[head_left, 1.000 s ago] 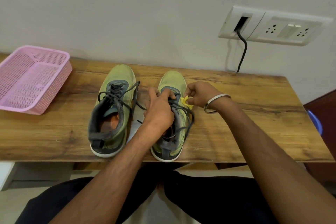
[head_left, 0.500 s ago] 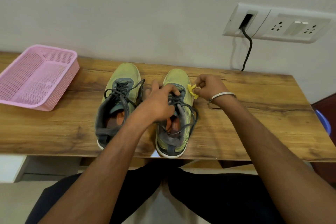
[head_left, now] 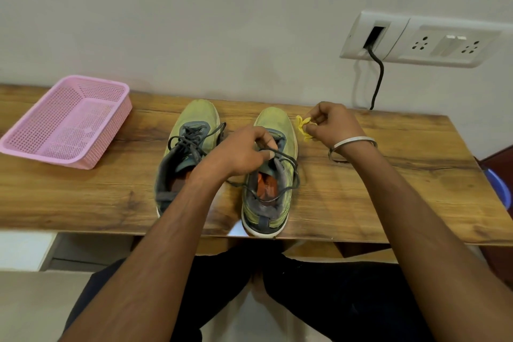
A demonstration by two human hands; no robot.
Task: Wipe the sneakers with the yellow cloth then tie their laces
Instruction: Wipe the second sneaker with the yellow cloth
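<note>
Two yellow-green sneakers with grey collars and loose dark laces stand side by side on the wooden table, toes toward the wall. The left sneaker is partly covered by my left forearm. My left hand grips the tongue and laces of the right sneaker. My right hand, with a metal bangle on the wrist, pinches a small crumpled yellow cloth just right of that sneaker's toe, close above the table.
A pink perforated plastic basket sits at the table's back left. A white socket panel is on the wall, with a black cable running down behind the table. A blue object shows past the right edge.
My right hand has carried the yellow cloth from the right sneaker's lace area out to the right of its toe. My left hand stays on the tongue and laces.
</note>
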